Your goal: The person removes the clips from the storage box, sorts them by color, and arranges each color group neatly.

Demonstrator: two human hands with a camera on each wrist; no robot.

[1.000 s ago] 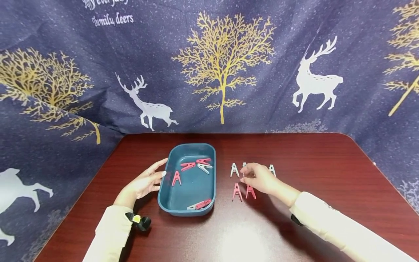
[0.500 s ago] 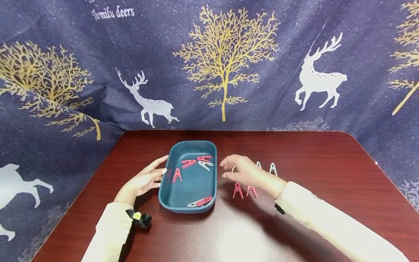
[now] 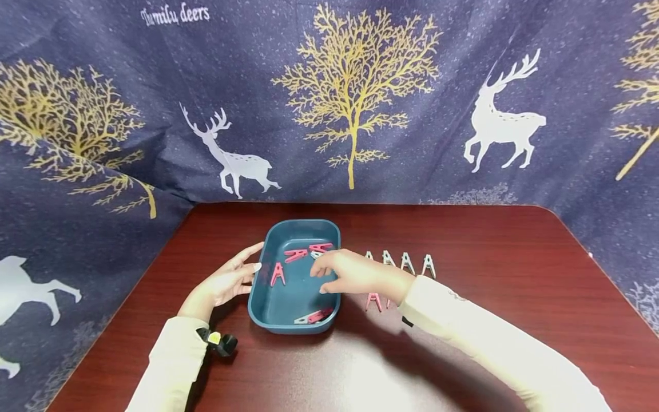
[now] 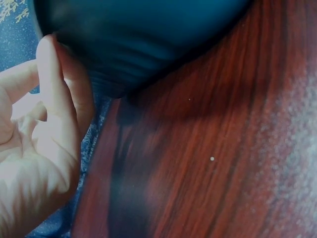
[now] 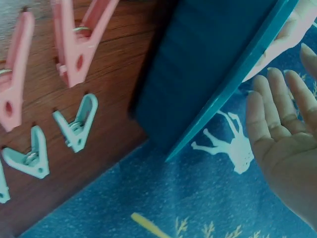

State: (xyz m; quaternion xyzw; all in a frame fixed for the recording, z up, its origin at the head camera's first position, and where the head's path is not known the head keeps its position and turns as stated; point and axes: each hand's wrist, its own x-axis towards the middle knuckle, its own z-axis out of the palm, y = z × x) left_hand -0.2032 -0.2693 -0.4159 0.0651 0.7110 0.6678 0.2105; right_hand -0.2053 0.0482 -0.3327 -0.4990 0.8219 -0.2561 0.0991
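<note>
Teal and open-topped, one container (image 3: 289,294) is seen with four pink clips (image 3: 278,274) and two pale clips (image 3: 301,320) inside (one pale one is partly covered). Over it the right hand (image 3: 350,273) is held, thumb and fingers parted; against its outer side the left hand's (image 3: 229,283) extended fingers are rested. On the surface (image 3: 479,246), two more pink and four more pale are laid.

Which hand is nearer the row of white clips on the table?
Right. The right hand is over the bin, beside the white clips; the left hand is farther, at the bin's left side.
</note>
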